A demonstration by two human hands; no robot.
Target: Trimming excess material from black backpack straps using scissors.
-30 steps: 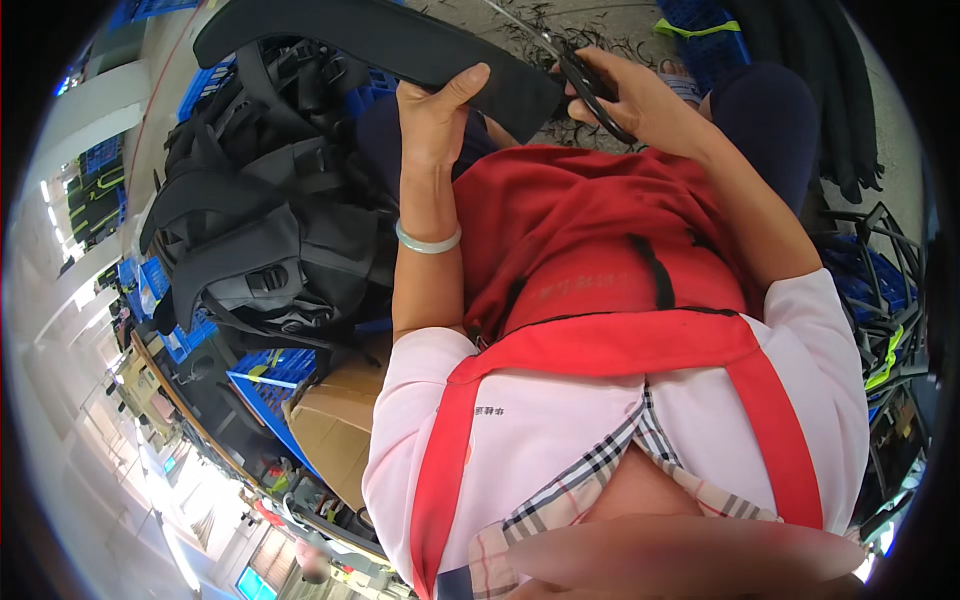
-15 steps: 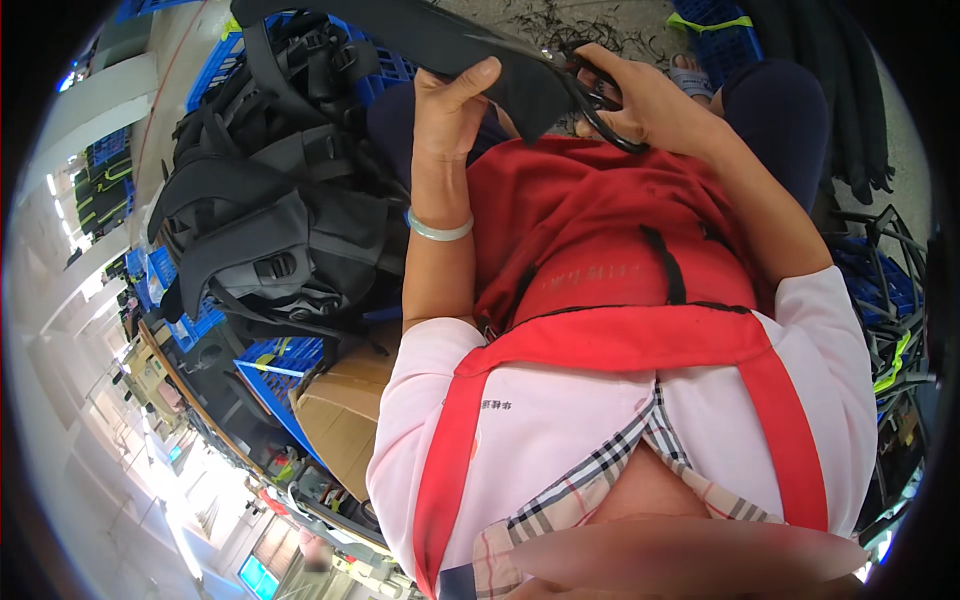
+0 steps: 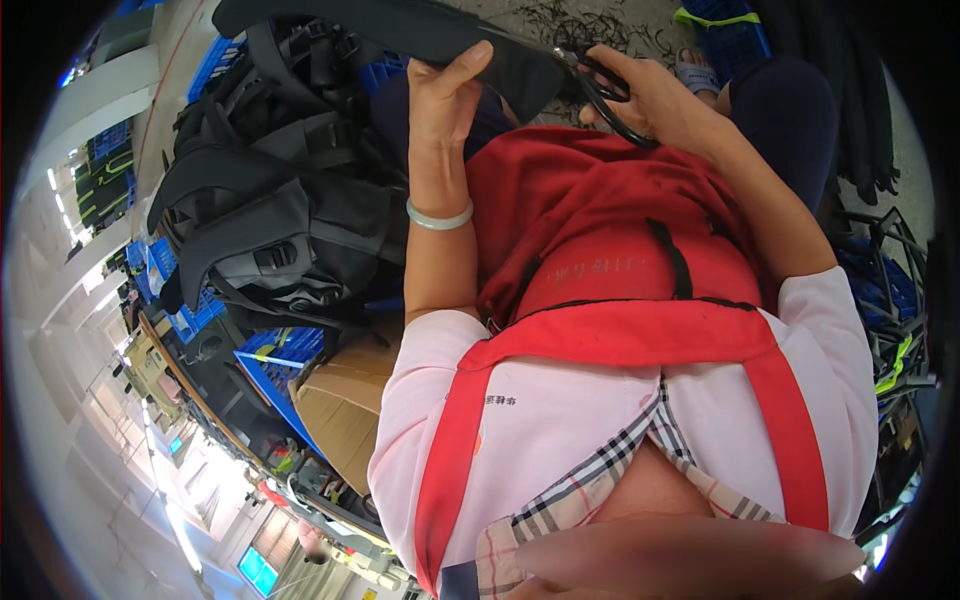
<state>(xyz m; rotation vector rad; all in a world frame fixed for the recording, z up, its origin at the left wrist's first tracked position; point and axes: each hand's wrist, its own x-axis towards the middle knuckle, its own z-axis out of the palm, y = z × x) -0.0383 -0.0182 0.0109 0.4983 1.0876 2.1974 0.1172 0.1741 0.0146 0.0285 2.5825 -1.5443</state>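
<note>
In the foreground, red apron (image 3: 610, 230); just beyond, left hand (image 3: 442, 102), fingers closed on black padded strip (image 3: 400, 32); right hand (image 3: 665, 103), fingers curled round black scissors (image 3: 611, 117) at the strip's end. Farther, dark scraps (image 3: 600, 25) litter the floor (image 3: 912, 160).
</note>
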